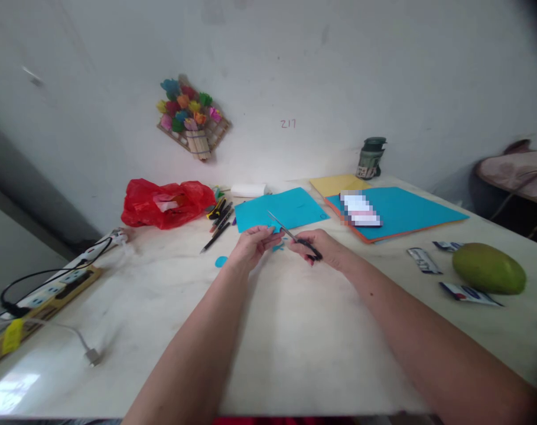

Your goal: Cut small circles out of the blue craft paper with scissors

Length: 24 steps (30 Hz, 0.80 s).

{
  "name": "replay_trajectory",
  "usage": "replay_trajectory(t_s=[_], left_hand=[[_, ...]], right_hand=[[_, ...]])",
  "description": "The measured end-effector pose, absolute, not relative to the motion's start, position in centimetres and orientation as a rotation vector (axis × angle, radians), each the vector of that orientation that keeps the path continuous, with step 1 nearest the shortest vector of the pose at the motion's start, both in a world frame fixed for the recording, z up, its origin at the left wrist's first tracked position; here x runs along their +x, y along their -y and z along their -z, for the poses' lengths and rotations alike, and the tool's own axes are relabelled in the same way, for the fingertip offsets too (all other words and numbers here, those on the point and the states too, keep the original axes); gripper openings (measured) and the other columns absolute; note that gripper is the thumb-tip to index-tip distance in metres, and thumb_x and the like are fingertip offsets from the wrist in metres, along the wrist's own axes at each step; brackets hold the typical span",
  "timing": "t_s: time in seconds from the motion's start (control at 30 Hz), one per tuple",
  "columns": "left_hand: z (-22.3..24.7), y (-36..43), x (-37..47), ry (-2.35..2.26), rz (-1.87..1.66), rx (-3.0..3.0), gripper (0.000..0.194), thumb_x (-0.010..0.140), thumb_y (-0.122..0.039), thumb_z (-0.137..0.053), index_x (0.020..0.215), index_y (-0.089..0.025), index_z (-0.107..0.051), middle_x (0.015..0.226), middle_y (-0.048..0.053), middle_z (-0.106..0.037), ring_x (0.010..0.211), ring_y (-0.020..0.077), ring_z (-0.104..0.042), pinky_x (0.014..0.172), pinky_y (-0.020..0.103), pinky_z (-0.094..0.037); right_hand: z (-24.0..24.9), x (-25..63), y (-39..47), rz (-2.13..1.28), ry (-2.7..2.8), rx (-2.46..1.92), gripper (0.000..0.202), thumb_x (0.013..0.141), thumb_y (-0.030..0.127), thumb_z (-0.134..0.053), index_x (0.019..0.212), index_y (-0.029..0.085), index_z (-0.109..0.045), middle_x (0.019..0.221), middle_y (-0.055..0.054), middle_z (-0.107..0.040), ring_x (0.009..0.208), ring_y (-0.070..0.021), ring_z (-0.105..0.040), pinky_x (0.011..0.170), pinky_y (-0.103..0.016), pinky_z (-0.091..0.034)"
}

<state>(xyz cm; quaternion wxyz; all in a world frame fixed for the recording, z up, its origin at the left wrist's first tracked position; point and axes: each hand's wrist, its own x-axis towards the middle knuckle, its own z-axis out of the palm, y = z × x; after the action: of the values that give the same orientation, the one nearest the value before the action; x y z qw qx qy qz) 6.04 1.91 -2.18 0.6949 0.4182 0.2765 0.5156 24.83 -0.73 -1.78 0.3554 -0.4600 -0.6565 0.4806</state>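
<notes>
My left hand [256, 243] pinches a small piece of blue paper [275, 229] between thumb and fingers. My right hand [316, 245] is closed round the black handles of the scissors [290, 234], whose blades point up and left beside that piece. Just behind both hands lies a blue sheet [281, 206] with a small circle drawn near its right corner. Small blue scraps [278, 247] rest on the table between my hands. A blue paper disc [221, 261] lies left of my left wrist.
Pens [219, 227] and a red plastic bag [166, 203] are at the back left, a power strip [59, 286] at the left. To the right are stacked coloured sheets [410, 209] under a phone [361, 209], packets [423, 260], a green fruit [488, 268] and a bottle [370, 158].
</notes>
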Motion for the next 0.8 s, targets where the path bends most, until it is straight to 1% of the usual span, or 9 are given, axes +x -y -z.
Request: replay_trajectory(t_s=[0.37,0.57,0.8], left_hand=[[2.20,-1.93,6.07,-0.609,-1.145,0.947,0.012,0.065,-0.015,-0.071,0.066,-0.010,-0.060,0.081,0.012,-0.070,0.088,0.0258,-0.066,0.082,0.035,-0.049],[2.25,-1.91,6.05,-0.601,-1.134,0.942,0.012,0.065,-0.016,-0.071,0.068,-0.010,-0.061,0.082,0.012,-0.070,0.087,0.0255,-0.066,0.083,0.036,-0.049],[2.30,-1.87,6.12,-0.607,-1.122,0.939,0.010,0.066,-0.016,-0.070,0.068,-0.010,-0.062,0.085,0.012,-0.071,0.087,0.0251,-0.066,0.087,0.039,-0.047]], right_hand=[[1.65,24.72,0.78,-1.241,1.678,-1.205,0.034,0.066,0.045,-0.067,0.079,0.014,-0.061,0.045,0.006,-0.047,0.034,-0.0060,-0.042,0.035,-0.019,-0.031],[1.47,24.70,0.95,-1.230,1.674,-1.203,0.035,0.065,0.046,-0.067,0.078,0.013,-0.062,0.044,0.005,-0.047,0.034,-0.0062,-0.042,0.033,-0.019,-0.029],[1.45,24.63,0.89,-1.243,1.657,-1.211,0.033,0.065,0.044,-0.067,0.076,0.013,-0.062,0.042,0.006,-0.046,0.033,-0.0060,-0.042,0.032,-0.018,-0.029]])
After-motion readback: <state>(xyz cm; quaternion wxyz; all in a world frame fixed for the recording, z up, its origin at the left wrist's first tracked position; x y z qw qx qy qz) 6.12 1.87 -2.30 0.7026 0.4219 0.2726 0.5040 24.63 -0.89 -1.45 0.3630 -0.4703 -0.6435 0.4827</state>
